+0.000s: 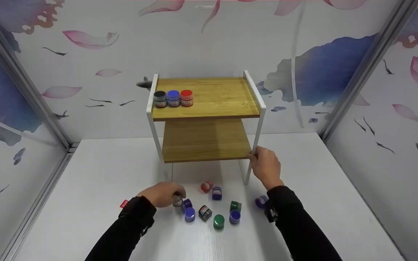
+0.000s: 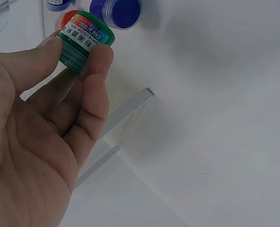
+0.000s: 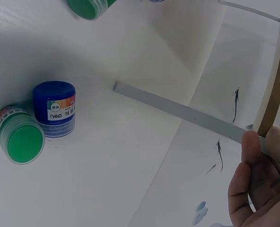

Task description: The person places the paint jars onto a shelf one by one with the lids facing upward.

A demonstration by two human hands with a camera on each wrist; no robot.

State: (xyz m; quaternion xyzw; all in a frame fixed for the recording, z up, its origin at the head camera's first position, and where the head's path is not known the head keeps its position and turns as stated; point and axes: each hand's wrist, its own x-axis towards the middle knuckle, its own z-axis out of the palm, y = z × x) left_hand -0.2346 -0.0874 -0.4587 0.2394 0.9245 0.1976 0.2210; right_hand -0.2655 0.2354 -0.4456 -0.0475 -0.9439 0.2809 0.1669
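Observation:
My left hand (image 1: 163,194) is low at the left of the scattered jars, and its thumb and fingers pinch a small paint jar. In the left wrist view that paint jar (image 2: 85,40) is green with a printed label, tilted, just beside a blue jar (image 2: 123,13). My right hand (image 1: 267,165) grips the white front right leg (image 1: 259,132) of a two-tier shelf, at the corner of its wooden lower board (image 1: 205,141). The right wrist view shows thumb and fingers around that leg (image 3: 178,111). On the upper board (image 1: 223,96), black (image 1: 160,99), blue (image 1: 173,98) and red (image 1: 186,98) jars stand in a row.
Several jars lie or stand on the white table (image 1: 103,174) before the shelf, among them a red one (image 1: 206,186), a green one (image 1: 218,221) and a dark one (image 1: 205,212). A blue jar (image 1: 261,201) sits beside my right wrist. Patterned panels (image 1: 209,47) enclose the table.

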